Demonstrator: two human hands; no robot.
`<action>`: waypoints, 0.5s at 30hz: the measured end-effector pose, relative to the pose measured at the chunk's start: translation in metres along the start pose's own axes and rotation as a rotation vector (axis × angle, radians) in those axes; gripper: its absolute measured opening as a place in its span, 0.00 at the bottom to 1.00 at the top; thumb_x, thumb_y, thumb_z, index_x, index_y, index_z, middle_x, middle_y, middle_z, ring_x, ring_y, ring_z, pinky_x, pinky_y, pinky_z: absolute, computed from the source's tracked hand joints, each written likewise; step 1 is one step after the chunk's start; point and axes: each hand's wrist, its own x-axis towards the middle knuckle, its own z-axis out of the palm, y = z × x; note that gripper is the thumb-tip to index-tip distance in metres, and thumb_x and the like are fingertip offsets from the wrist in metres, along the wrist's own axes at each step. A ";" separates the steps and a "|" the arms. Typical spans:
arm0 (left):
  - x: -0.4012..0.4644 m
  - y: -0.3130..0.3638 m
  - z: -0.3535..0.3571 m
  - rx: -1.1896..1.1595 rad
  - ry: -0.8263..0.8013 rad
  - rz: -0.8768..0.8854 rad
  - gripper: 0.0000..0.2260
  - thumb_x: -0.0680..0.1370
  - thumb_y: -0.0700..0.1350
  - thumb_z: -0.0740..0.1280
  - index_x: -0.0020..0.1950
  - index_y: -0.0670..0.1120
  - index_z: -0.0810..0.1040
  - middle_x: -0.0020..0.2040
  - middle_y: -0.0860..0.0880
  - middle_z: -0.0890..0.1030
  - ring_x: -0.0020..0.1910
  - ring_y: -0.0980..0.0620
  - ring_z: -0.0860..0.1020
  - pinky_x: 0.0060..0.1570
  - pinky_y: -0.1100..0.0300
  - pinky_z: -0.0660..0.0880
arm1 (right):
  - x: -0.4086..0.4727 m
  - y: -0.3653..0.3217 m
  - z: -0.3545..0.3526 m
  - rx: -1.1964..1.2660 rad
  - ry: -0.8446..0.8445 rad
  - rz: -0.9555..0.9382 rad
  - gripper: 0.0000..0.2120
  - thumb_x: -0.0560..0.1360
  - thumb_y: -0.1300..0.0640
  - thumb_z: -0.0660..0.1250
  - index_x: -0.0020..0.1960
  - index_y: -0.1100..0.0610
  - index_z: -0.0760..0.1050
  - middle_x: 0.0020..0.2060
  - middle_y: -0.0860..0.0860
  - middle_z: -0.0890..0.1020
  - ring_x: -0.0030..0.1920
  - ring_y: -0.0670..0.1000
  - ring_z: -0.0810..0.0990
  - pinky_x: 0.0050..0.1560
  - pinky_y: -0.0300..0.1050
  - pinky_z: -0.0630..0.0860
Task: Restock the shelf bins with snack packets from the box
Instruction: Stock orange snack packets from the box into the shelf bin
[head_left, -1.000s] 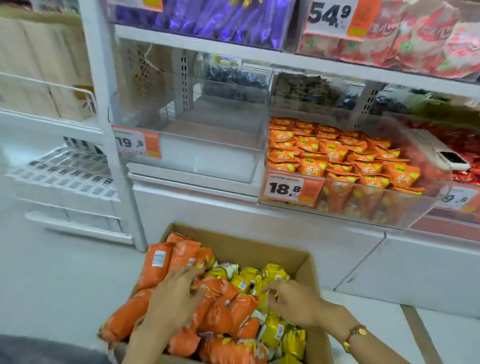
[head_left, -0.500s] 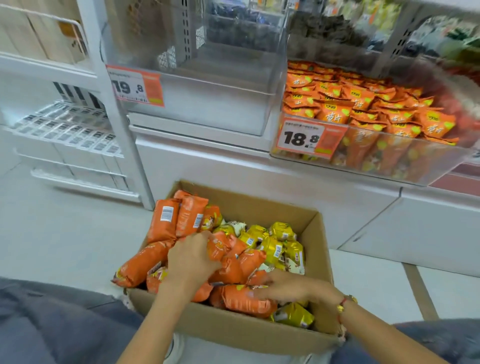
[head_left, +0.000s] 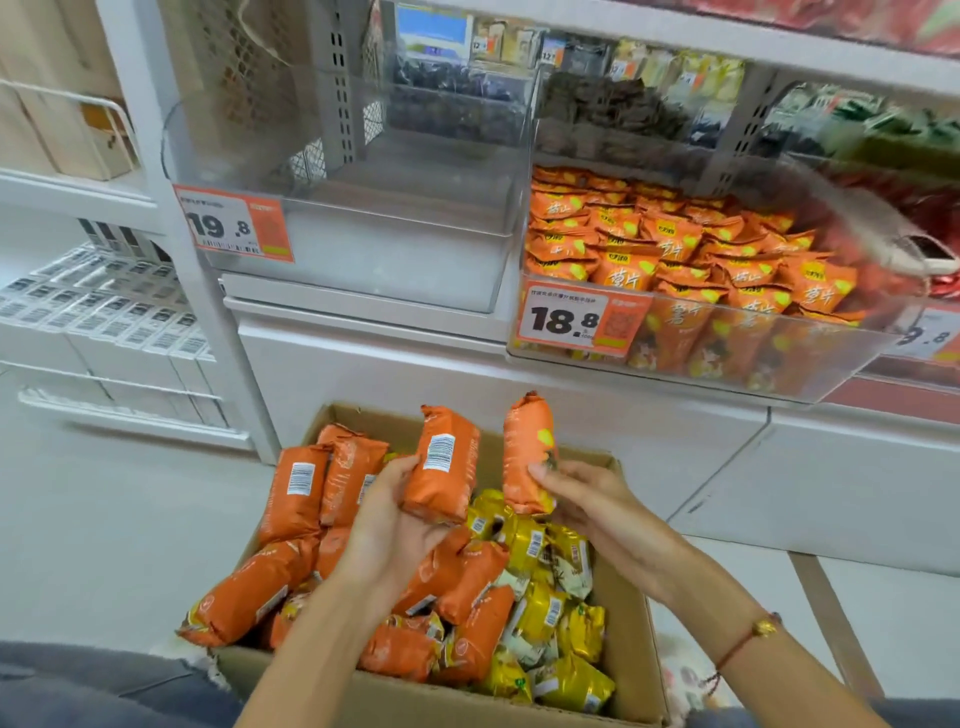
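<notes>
1. At far left, white wire shelving (head_left: 109, 312) is carrying rows of small white barcoded boxes.
2. A clear plastic bin (head_left: 363, 228) is sitting on the shelf beside it, showing no packets inside and wearing an orange price tag reading 19.8 (head_left: 232, 224) on its front.
3. Below, the cardboard box (head_left: 631, 639) is standing open on the floor, holding orange snack packets (head_left: 296, 493) along its left side and yellow snack packets (head_left: 540, 613) toward its right.
4. The left hand (head_left: 387, 525) is grasping one orange packet (head_left: 444, 465), barcode side facing the camera, fingers curling beneath it, lifting it clear above the pile.
5. The right hand (head_left: 587, 499) is pinching a second orange packet (head_left: 527, 452) near its lower half, holding it nearly upright above the box and just beside the first.
6. A red cord bracelet (head_left: 748, 639) is circling the right wrist.
7. To the upper right, a second clear bin (head_left: 841, 358) is sitting heaped with matching orange packets (head_left: 670, 249), its tag reading 18.8 (head_left: 571, 318).
8. At far right, a white handheld device (head_left: 919, 252) is lying at the edge of that bin, blurred.
</notes>
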 end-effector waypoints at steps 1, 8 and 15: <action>0.000 0.000 0.005 0.047 -0.019 0.005 0.18 0.81 0.50 0.57 0.66 0.42 0.73 0.57 0.40 0.82 0.60 0.43 0.78 0.64 0.48 0.71 | -0.002 -0.001 0.006 -0.038 0.017 -0.012 0.37 0.61 0.38 0.77 0.63 0.55 0.72 0.52 0.49 0.84 0.54 0.49 0.82 0.60 0.43 0.75; -0.002 0.014 0.018 0.076 -0.210 0.020 0.21 0.73 0.42 0.71 0.65 0.39 0.75 0.61 0.41 0.80 0.60 0.45 0.78 0.52 0.54 0.76 | -0.016 -0.023 0.016 -0.089 0.109 -0.138 0.23 0.65 0.48 0.76 0.58 0.50 0.76 0.47 0.45 0.85 0.47 0.43 0.84 0.46 0.34 0.78; 0.021 0.059 0.040 0.168 -0.083 0.254 0.34 0.60 0.42 0.77 0.65 0.43 0.73 0.52 0.45 0.85 0.54 0.45 0.81 0.48 0.53 0.77 | -0.033 -0.065 -0.001 -0.055 0.159 -0.226 0.27 0.63 0.43 0.72 0.60 0.49 0.75 0.49 0.47 0.84 0.52 0.48 0.82 0.58 0.46 0.77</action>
